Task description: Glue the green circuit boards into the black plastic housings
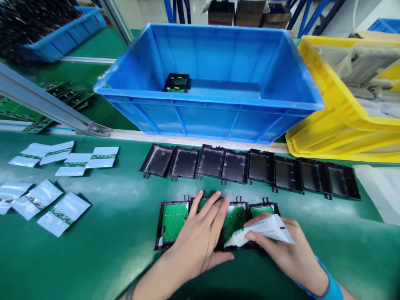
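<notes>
My right hand [287, 250] grips a white squeeze tube [262, 230] with printing on it. The tube's nozzle points down-left, at the lower left corner of a green circuit board [235, 216] in a black plastic case. Across the cases just left of it lies my left hand [201, 233], fingers stretched out, hiding most of one board. At the left end of this row, a green board in its case [173, 221] has white dabs at two corners. Another board in its case [265, 206] is partly covered by my right hand and the tube.
Behind the boards runs a row of several black plastic shells [236, 166]. A blue bin [203, 116] holding cased boards stands beyond, beside a yellow crate [346, 133] of wrapped items. White-wrapped circuit boards [64, 213] lie at left; a white sheet [381, 191] lies at right.
</notes>
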Tool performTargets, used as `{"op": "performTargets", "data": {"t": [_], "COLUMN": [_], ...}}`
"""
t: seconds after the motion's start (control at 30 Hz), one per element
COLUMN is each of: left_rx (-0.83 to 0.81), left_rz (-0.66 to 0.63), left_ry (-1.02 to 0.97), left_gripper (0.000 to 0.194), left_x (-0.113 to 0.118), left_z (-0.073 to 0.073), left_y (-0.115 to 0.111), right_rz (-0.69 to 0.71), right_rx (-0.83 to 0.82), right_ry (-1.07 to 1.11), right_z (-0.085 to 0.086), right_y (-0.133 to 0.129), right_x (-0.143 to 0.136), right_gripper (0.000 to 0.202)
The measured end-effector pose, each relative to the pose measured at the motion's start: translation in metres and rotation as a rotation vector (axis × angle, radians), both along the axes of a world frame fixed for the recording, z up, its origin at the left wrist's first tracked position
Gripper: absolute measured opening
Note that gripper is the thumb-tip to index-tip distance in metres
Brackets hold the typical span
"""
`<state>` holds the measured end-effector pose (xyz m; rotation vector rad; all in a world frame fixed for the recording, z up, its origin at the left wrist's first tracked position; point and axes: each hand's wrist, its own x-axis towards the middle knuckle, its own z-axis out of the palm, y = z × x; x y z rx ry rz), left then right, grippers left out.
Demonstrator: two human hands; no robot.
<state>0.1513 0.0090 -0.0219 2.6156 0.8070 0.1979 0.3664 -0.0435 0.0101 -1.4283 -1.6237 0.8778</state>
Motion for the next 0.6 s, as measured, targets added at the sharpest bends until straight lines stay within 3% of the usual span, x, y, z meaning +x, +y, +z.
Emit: {"op": "performTargets", "data": {"t": [0.6], "left_rx": [0.038], "left_rz": [-0.01], "left_ry": [0.005], "left_gripper": [0.114], "left_x": [0.0008], "left_z": [0.0001], "left_y": [0.0002], "right_rz": [0.049], "right_rx": [-0.005], "right_ry": [0.032], "right_z": [-0.0001], "right_y": [0.0002], "right_x": [0.0014], "right_gripper": [0.007]}}
